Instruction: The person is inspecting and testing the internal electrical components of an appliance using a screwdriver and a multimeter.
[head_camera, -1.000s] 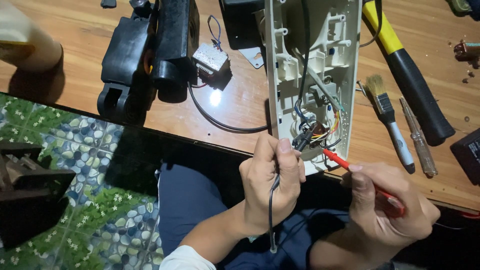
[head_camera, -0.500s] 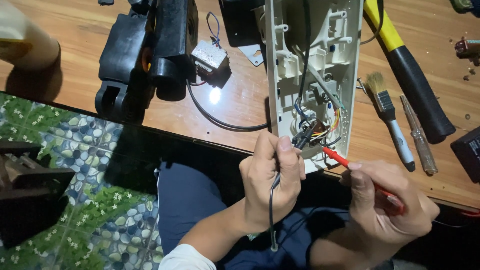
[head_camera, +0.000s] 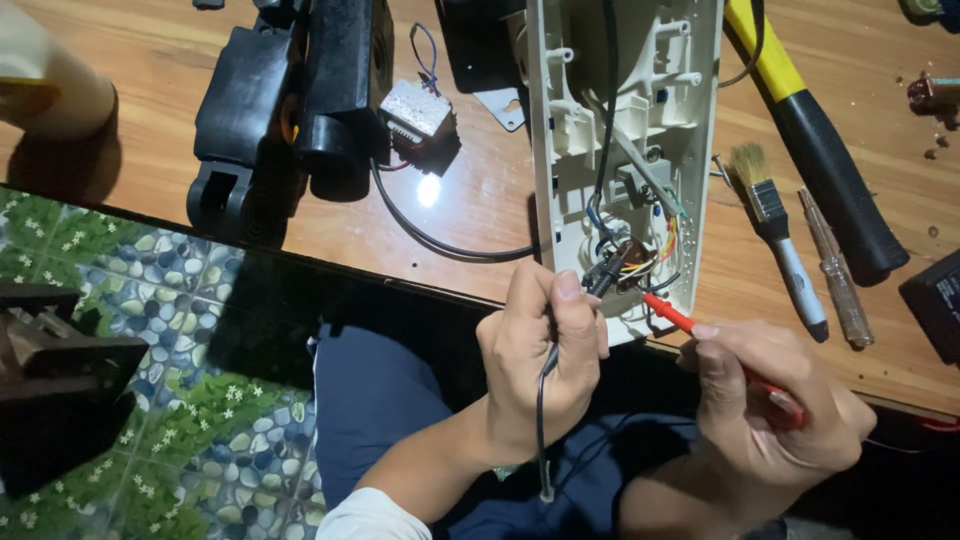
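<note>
Nothing has moved: left hand (head_camera: 540, 355) pinches black probe (head_camera: 603, 277), right hand (head_camera: 770, 400) red probe (head_camera: 668, 312); light, stiff, held by insulated shafts.

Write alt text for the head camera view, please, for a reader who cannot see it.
Two hands press test probes into the wiring of an open white plastic housing on a wooden table: the left hand holds a black probe, the right hand a red probe. A small brush and a hammer lie to the right.

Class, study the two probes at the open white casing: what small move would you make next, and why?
Probably ease the red probe in the right hand further into the wire cluster; its tip sits at the cluster's edge, while the left hand already has the black probe there.
</note>
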